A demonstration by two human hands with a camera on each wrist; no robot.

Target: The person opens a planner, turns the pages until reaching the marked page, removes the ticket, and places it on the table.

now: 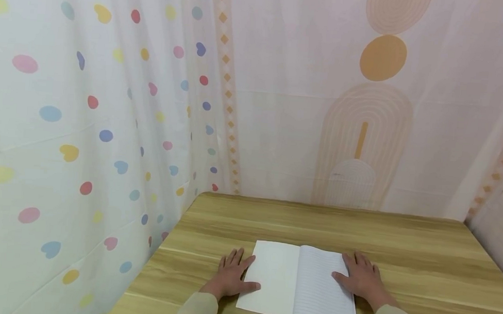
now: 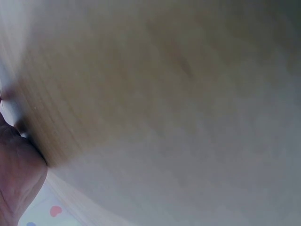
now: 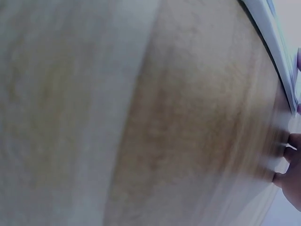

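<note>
An open notebook [image 1: 325, 293] lies flat on the table, with a blank left page and a lined right page. My left hand [image 1: 231, 278] rests at its left edge, fingers spread, the thumb lying over the blank page. At the opposite edge my right hand [image 1: 362, 277] rests with its thumb on the lined page and other fingers reaching onto the table. The left wrist view catches only part of the left hand [image 2: 19, 174] against the tabletop. In the right wrist view, the right fingertips [image 3: 278, 178] touch the wood beside the notebook's edge [image 3: 275, 42].
The wood-grain table [image 1: 317, 225] extends behind and to both sides of the notebook. A white curtain with coloured dots [image 1: 102, 166] hangs along the left side, and a pale patterned curtain [image 1: 279, 130] hangs behind the table's far edge.
</note>
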